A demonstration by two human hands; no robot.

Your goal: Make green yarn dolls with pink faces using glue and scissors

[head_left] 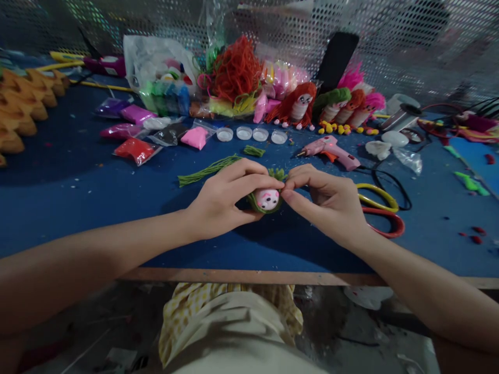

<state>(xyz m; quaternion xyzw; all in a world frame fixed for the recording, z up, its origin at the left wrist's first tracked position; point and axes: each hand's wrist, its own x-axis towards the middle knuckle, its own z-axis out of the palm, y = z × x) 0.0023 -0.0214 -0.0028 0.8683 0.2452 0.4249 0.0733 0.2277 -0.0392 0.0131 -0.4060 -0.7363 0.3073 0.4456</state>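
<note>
My left hand is wrapped round a small doll head with a white face, dark eyes, pink marks and green yarn around it. At the doll's right side, my right hand has its thumb and index finger pinched together; whatever lies between them is too small to make out. Green yarn strands lie on the blue table behind my left hand, and a short green yarn bundle rests just beyond the doll.
Behind my right hand lies a pink glue gun. Scissors with yellow and red handles sit by my right wrist. Farther back are white caps, clay packets, red yarn, finished dolls and an orange egg tray.
</note>
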